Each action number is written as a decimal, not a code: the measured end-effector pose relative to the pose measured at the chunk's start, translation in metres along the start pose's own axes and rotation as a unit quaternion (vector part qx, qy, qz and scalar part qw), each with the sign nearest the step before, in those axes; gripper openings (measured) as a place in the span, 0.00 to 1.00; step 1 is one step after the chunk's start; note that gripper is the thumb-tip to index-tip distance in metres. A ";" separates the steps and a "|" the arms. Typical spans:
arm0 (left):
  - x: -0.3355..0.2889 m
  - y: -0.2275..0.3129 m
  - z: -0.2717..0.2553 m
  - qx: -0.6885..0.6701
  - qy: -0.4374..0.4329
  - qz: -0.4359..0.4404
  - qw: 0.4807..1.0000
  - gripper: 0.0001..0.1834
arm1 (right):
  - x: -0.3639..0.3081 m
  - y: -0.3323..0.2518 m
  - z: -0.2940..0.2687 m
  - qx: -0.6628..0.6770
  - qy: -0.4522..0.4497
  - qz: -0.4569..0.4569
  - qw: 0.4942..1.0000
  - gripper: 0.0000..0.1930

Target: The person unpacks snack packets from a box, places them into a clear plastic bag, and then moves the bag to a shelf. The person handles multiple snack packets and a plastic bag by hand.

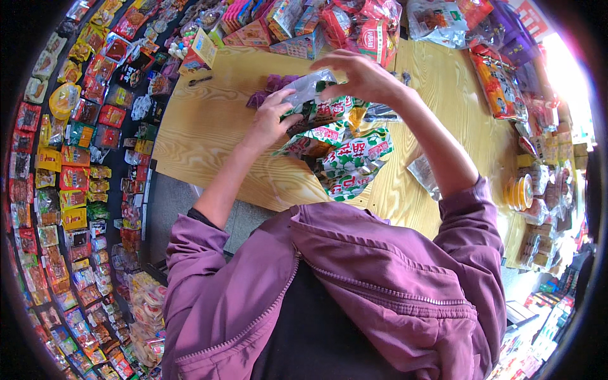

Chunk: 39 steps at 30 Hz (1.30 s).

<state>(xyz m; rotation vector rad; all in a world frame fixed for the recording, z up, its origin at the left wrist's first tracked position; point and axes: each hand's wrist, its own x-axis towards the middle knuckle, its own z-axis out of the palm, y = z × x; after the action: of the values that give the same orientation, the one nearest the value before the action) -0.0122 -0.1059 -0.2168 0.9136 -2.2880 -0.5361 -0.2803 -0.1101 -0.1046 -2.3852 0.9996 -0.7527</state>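
A green and white printed snack bag (335,107) with a clear plastic part (309,87) stands on the wooden table in front of me. My left hand (271,121) grips its left side, thumb and fingers curled on the plastic. Above its right side, my right hand (362,75) has its fingers apart and bent, the thumb close to the bag's top; whether it touches cannot be made out. Nearer to me lies another green and white bag (356,161), crumpled. Small purple packets (258,99) lie just beyond my left hand.
Racks of packaged snacks (75,177) line the left side. Colourful boxes (297,44) and red bags (373,38) crowd the table's far edge. A clear plastic packet (423,174) lies under my right forearm. More packages (497,82) and round tubs (519,192) stand along the right.
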 end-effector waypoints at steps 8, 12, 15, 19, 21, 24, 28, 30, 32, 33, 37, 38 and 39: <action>0.023 0.007 -0.020 -0.266 -0.035 -0.134 0.954 0.18 | -0.058 0.020 0.008 -0.023 -0.034 0.110 0.993 0.35; 0.027 0.004 -0.035 -0.023 -0.161 -0.049 0.986 0.33 | -0.043 0.008 0.002 -0.154 -0.066 0.078 0.983 0.28; 0.037 0.031 -0.020 0.173 -0.185 -0.057 0.966 0.43 | -0.037 0.015 0.007 -0.117 -0.078 0.059 0.988 0.26; 0.045 0.040 -0.003 0.298 -0.166 -0.066 0.938 0.44 | -0.024 0.008 0.007 -0.085 -0.141 0.116 0.980 0.24; 0.048 0.036 0.000 0.315 -0.165 -0.074 0.932 0.38 | -0.025 0.006 0.008 -0.060 -0.132 0.122 0.982 0.22; 0.043 0.028 0.001 0.174 -0.034 -0.094 0.980 0.28 | -0.034 0.010 0.010 -0.023 -0.128 0.128 0.983 0.20; 0.055 0.006 -0.015 -0.130 0.085 -0.156 0.976 0.30 | -0.034 0.019 0.013 0.031 -0.131 0.162 0.978 0.18; 0.056 0.003 -0.020 -0.191 0.066 -0.136 0.970 0.29 | -0.034 0.021 0.014 0.003 -0.117 0.142 0.983 0.17; 0.054 -0.001 -0.025 -0.183 -0.009 -0.151 0.971 0.27 | -0.032 0.019 0.013 -0.021 -0.126 0.143 0.981 0.17; 0.047 -0.008 -0.017 -0.167 -0.029 -0.187 0.968 0.25 | -0.026 0.010 0.009 -0.032 -0.146 0.149 0.978 0.19; 0.042 0.020 0.000 0.114 0.066 0.011 0.991 0.23 | -0.031 0.006 0.007 -0.042 -0.144 0.169 0.974 0.24; 0.041 0.024 0.003 0.141 0.057 0.000 0.988 0.23 | -0.031 0.004 0.007 -0.042 -0.143 0.176 0.973 0.25; 0.043 0.027 0.005 0.167 0.048 -0.007 0.985 0.24 | -0.033 0.005 0.008 -0.063 -0.120 0.141 0.981 0.23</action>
<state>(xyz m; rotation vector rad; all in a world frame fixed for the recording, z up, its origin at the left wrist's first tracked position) -0.0528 -0.1177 -0.1886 1.0875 -2.3232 -0.1089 -0.2973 -0.0871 -0.1241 -2.2996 1.2753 -0.2984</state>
